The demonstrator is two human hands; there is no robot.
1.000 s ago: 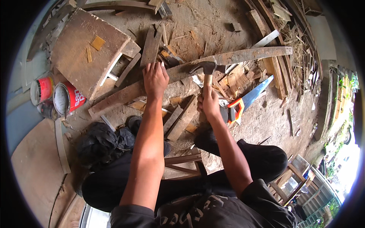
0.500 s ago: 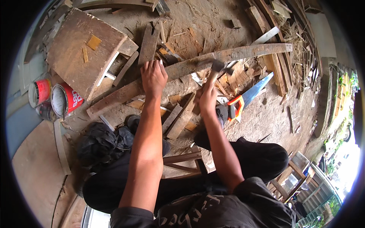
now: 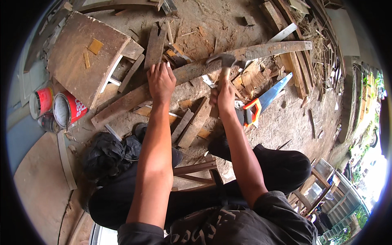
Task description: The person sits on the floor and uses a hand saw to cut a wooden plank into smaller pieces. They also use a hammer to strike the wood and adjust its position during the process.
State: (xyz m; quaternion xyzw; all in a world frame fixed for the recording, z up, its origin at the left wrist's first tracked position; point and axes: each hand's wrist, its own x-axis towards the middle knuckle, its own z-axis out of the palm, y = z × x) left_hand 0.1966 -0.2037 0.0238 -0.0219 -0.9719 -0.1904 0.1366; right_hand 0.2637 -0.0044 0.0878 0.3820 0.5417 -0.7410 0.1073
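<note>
A long, weathered wooden plank (image 3: 192,73) lies slantwise in front of me, its right end farther off than its left. My left hand (image 3: 161,83) grips it left of the middle, fingers together and bent over the wood; the thumb's contact is partly hidden. In my right hand (image 3: 224,96) is a claw hammer (image 3: 226,72), held by its pale wooden handle. Its dark metal head is over the plank's middle; whether it touches the wood I cannot tell. A handsaw (image 3: 274,94) with an orange and black handle lies on the ground right of that hand.
A brown wooden box (image 3: 85,53) and red paint cans (image 3: 70,108) stand at the left. Wood offcuts (image 3: 195,122) and splinters litter the ground around the plank. Stacked boards (image 3: 295,71) lie at the far right. A black plastic bag (image 3: 107,153) sits near my left knee.
The hammer has shifted slightly left and its head, blurred before, now shows its claw plainly. My left hand stays on the plank; the whole view has shifted a little.
</note>
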